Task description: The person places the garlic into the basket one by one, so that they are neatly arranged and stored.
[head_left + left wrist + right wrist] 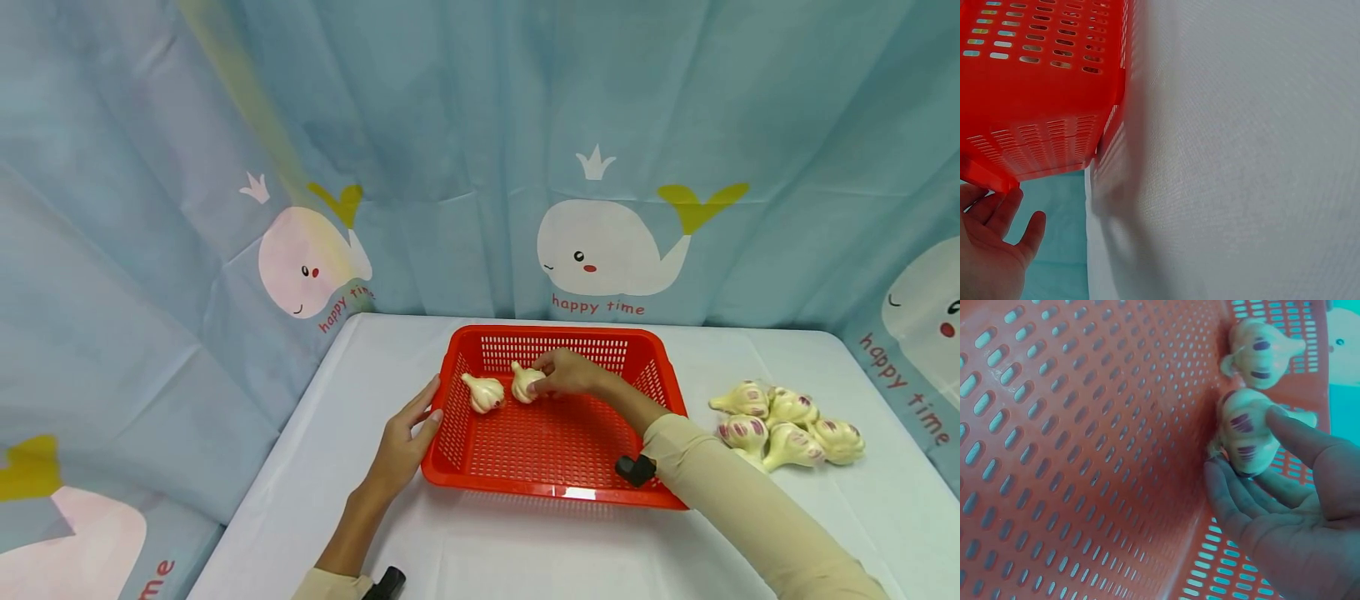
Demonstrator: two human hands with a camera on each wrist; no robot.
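Observation:
A red plastic basket (555, 446) with slotted walls stands on the white table. Inside it, toward the far left, my right hand (567, 372) grips a garlic bulb (526, 384) between thumb and fingers. In the right wrist view the purple-streaked garlic bulb (1249, 434) sits in that hand (1297, 500), close to the basket floor. Another garlic bulb (485, 393) lies in the basket just left of it. Against the basket's left rim rests my left hand (406, 440), its fingers mostly straight; the left wrist view shows this hand (994, 244) by the rim.
Right of the basket, a cluster of several garlic bulbs (791, 423) lies on the white tablecloth (540, 550). A blue curtain (450, 167) with whale prints hangs behind the table and along its sides. Black straps show at both wrists.

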